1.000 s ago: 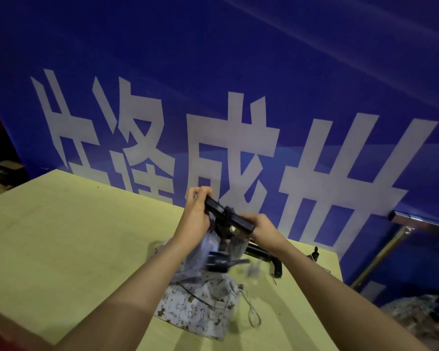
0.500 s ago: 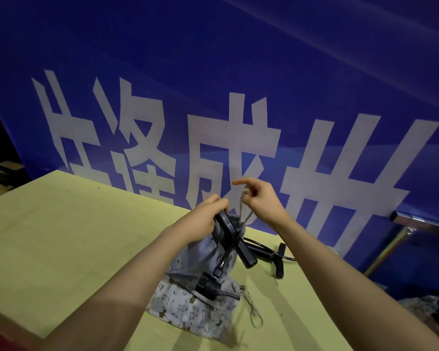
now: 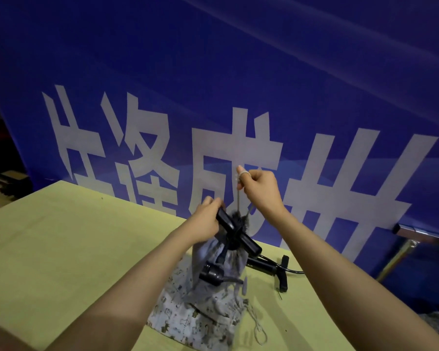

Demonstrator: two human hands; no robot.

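The grey pouch (image 3: 208, 252) hangs above the middle of the counter (image 3: 61, 249), its neck bunched round a black T-shaped tool (image 3: 241, 235) that sticks out of the top. The left hand (image 3: 205, 219) is curled round the tool's crossbar at the end toward 10 o'clock. At 1 o'clock from the pouch the right hand (image 3: 261, 188) pinches the drawstring (image 3: 238, 198) taut. A printed pouch (image 3: 188, 323) lies flat at 6 o'clock, and a second black tool (image 3: 264, 266) at 3 o'clock. A blue banner (image 3: 213, 72) stands behind.

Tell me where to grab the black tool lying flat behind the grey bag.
Probably take the black tool by its bare shaft, from above and the right: it lies flat on the table, its left end hidden behind the grey bag.
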